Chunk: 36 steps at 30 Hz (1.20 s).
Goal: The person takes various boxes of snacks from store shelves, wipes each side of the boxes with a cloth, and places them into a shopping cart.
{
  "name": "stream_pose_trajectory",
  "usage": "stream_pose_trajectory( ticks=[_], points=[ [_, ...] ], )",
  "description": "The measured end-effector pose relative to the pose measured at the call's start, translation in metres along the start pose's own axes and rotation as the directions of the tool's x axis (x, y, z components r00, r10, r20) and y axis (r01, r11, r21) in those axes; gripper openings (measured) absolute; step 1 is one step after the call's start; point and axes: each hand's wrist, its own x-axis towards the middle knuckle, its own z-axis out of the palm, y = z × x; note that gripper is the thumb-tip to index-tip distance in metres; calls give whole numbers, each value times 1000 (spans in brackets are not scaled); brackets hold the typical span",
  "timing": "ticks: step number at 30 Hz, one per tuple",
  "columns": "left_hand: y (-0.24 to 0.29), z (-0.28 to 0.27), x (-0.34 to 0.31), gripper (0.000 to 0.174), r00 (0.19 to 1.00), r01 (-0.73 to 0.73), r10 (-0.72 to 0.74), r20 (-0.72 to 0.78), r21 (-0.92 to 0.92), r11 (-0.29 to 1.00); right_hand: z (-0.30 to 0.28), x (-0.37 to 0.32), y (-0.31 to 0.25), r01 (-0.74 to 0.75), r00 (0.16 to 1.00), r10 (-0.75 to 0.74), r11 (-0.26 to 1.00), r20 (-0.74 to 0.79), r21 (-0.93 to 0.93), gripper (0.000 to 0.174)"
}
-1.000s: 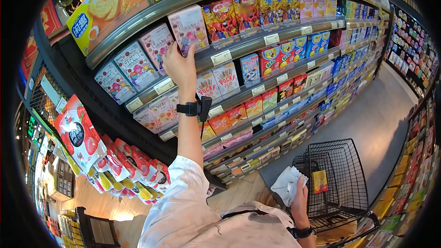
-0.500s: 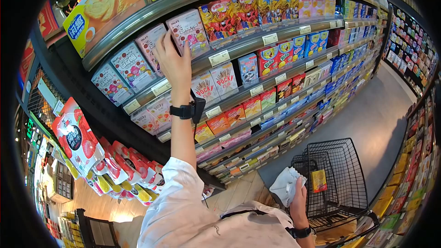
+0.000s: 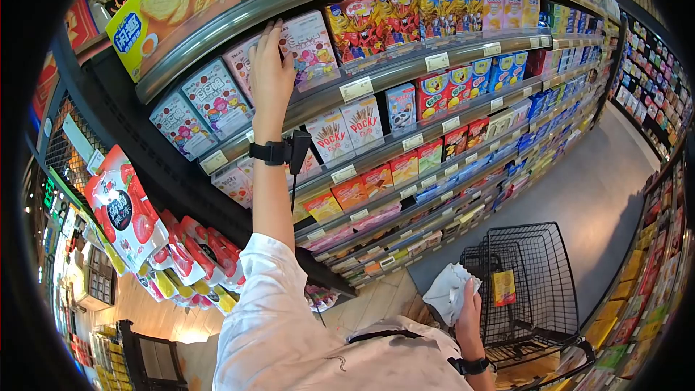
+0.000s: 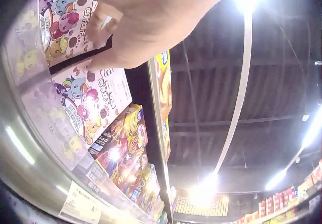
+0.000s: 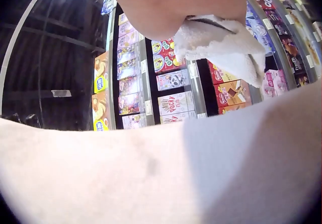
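My left hand (image 3: 271, 76) reaches up to a shelf of snack boxes, fingers fairly straight. Its fingertips are at the upper left edge of a pink box with cartoon ponies (image 3: 313, 47). A matching pink box (image 3: 239, 61) stands just left, partly hidden by the hand. In the left wrist view, the thumb and fingers lie over the neighbouring pink boxes (image 4: 93, 101), near the gap between them. Low by the body, my right hand (image 3: 469, 315) holds a crumpled white cloth (image 3: 447, 293), also seen in the right wrist view as soft white fabric (image 5: 216, 45).
A clear shelf lip with price tags (image 3: 356, 89) runs before the boxes. Pocky boxes (image 3: 334, 134) sit one shelf lower. Red strawberry pouches (image 3: 127, 210) hang at left. A black wire cart (image 3: 532, 268) with a yellow packet (image 3: 504, 287) stands at right.
My left hand has let go of the right pink box and moved left and up to its upper left edge. That box now sits back in the row. The right hand still holds the cloth.
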Motion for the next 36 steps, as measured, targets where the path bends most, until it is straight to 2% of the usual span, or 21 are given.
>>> stream_pose_trajectory(
  ticks=[2,4,5,7,10,14,17,19,22,26,28,31,35,36],
  points=[
    [3,-7,1,55,1000,-3,3,0,21,1000,4,1,-2,3,1000,-3,1000,9,5,49],
    [4,-14,1,51,991,-24,32,-132,68,997,5,1,0,4,1000,-4,1000,14,11,49],
    [2,-20,1,51,991,-24,33,-129,68,997,4,2,3,1,1000,-2,1000,8,10,49],
    [-7,-32,-1,46,992,-52,88,-91,341,939,2,5,6,-4,1000,4,1000,3,9,49],
    [-19,-35,-2,43,992,-82,113,-47,431,899,0,8,12,-26,1000,26,1000,11,-1,50],
    [-17,-40,-2,45,999,-44,41,16,461,886,-2,12,18,-61,998,60,998,28,22,50],
    [-13,-45,-1,47,999,-27,13,36,415,909,-1,16,22,-52,998,51,999,43,16,50],
    [-21,-43,-1,50,998,-57,51,30,265,963,-2,16,23,-50,997,50,999,53,13,51],
    [-22,-45,1,54,998,-58,54,28,180,982,1,17,22,-53,997,55,998,60,-35,51],
    [-11,-47,-1,58,999,-53,49,20,288,956,4,16,22,-46,998,47,999,39,-25,49],
    [-14,-42,-3,58,993,-89,111,-34,388,917,4,16,19,-60,997,61,998,46,-30,51],
    [-13,-38,-3,55,997,-51,67,-35,334,941,8,12,12,-60,997,62,997,42,-48,51],
    [-18,-28,-1,52,991,-73,107,-81,344,936,9,11,12,-48,998,50,998,43,-40,50],
    [-17,-26,0,54,994,-29,64,-84,362,932,8,11,12,-53,997,54,998,50,-26,49]
  ],
)
